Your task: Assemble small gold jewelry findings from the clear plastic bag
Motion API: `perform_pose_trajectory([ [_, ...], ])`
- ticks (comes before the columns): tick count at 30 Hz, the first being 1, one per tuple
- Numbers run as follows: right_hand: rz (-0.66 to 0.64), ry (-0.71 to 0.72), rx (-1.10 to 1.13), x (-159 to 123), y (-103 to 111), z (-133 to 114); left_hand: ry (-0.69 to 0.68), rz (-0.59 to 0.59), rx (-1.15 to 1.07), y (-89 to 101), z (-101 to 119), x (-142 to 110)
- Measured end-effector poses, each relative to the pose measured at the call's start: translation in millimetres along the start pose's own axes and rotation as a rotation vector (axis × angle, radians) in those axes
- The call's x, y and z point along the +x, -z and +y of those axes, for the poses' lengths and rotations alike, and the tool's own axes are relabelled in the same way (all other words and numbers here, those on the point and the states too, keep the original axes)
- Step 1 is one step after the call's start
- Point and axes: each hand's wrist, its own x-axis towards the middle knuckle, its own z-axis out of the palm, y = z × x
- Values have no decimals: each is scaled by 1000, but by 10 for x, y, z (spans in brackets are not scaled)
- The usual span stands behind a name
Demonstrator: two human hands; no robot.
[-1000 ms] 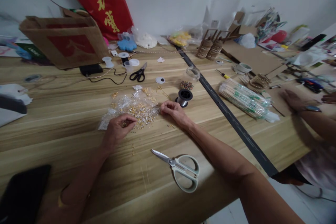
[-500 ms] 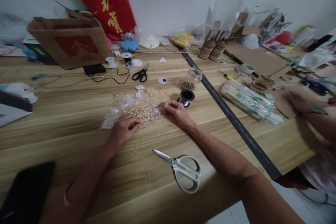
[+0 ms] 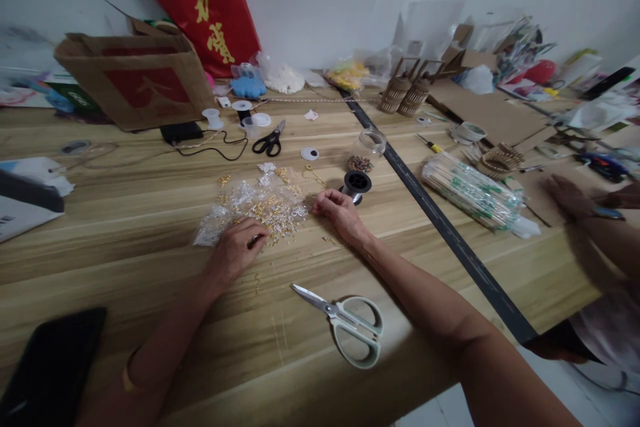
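Observation:
A heap of small gold and silver beads (image 3: 280, 220) lies on the wooden table among clear plastic bags (image 3: 213, 227). My left hand (image 3: 237, 247) rests at the heap's near left edge, thumb and fingertips brought together; anything between them is too small to name. At the right side of the heap, my right hand (image 3: 340, 210) is closed in a pinch, its contents not discernible. Just behind that hand stands a black spool of wire (image 3: 357, 183). A gold chain (image 3: 315, 175) lies beyond it. Pale-handled scissors (image 3: 345, 323) lie between my forearms.
A clear jar of beads (image 3: 361, 159) stands behind the spool. Black scissors (image 3: 270, 140) lie farther back. To the right are a bag of wooden sticks (image 3: 473, 193) and another person's hand (image 3: 565, 197). A dark phone-like slab (image 3: 53, 360) lies near left; a paper bag (image 3: 135, 83) stands behind.
Almost nothing differs. Both my hands keep their places and pinched shape, with only a tiny shift of the view. At the far right, the other person's second hand has come farther into view.

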Motion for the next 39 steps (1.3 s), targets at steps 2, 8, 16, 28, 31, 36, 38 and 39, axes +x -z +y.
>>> perform_pose_trajectory([
  [2,12,-7,16,4,3,1,-8,-4,2,2,-3,0],
  [8,21,-16,60,18,24,13,-47,-12,12,6,-5,-3],
  [16,-21,-5,-6,17,54,43,-17,-10,-19,46,-30,13],
  [28,-35,10,-45,5,44,46,-60,-48,76,63,17,4],
  [31,-29,3,-51,7,33,26,-125,-83,148,36,198,23],
  [36,-59,36,-177,-23,-15,-21,-229,-230,264,-93,588,26],
  [38,-78,81,-253,-44,-41,-27,-231,-275,289,-156,691,16],
  [39,-82,99,-280,-53,-54,-26,-232,-275,292,-186,724,11],
])
